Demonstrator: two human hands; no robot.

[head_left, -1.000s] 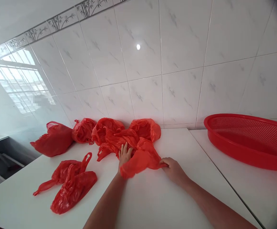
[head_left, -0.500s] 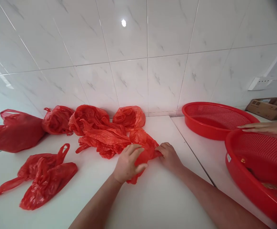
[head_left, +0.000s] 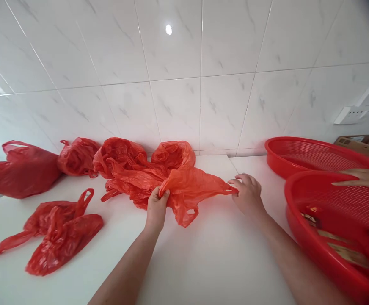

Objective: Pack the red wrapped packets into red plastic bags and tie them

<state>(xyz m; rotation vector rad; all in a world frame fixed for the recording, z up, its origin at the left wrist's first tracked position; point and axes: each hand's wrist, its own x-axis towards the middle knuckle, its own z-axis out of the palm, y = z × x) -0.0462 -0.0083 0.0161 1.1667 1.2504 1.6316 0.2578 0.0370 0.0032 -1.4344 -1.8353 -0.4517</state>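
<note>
The left hand's (head_left: 156,209) thumb and fingers pinch the edge of a thin red bag (head_left: 197,184); the right hand's (head_left: 248,195) curled fingers hold its handle. The bag stretches between them, left of the near basket (head_left: 300,226). Farther left of that basket, crumpled bags (head_left: 75,237) lie on the tabletop (head_left: 203,262); another person's hand (head_left: 367,177) is at its far side.

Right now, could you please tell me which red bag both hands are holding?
The spread-out bag at the centre: the left hand pinches one edge, the right hand a handle. The other bags lie unheld.
</note>
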